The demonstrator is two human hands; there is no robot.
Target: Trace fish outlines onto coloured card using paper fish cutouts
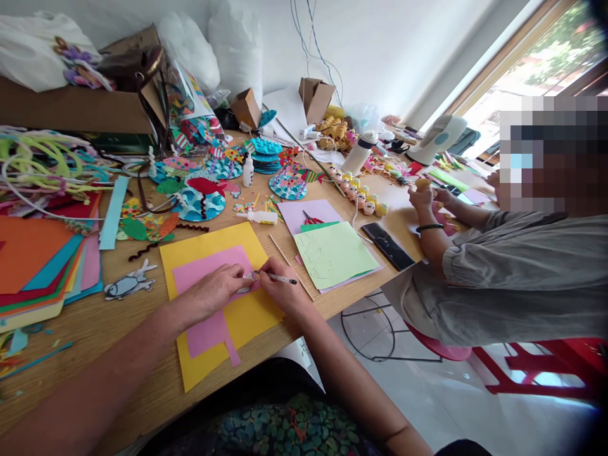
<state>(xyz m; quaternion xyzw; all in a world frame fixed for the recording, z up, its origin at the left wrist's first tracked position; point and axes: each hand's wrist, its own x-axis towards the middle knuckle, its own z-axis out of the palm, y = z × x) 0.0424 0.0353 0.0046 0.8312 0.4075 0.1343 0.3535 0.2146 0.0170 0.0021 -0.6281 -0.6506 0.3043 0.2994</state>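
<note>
My left hand (216,288) lies with fingers curled on a small grey cut-out (244,289), pressing it onto a pink paper sheet (204,329). The pink sheet rests on a yellow sheet (251,313) on the wooden table (142,367). My right hand (280,288) is closed round a pen (281,278), whose tip meets the cut-out's edge. A grey fish-shaped cut-out (129,283) lies to the left of the yellow sheet.
A light green sheet (334,254) on purple paper, red scissors (311,220), a glue bottle (259,216) and a black phone (388,244) lie to the right. Stacked coloured paper (42,266) sits at left. Another person in a grey shirt (517,278) works at the table's right end.
</note>
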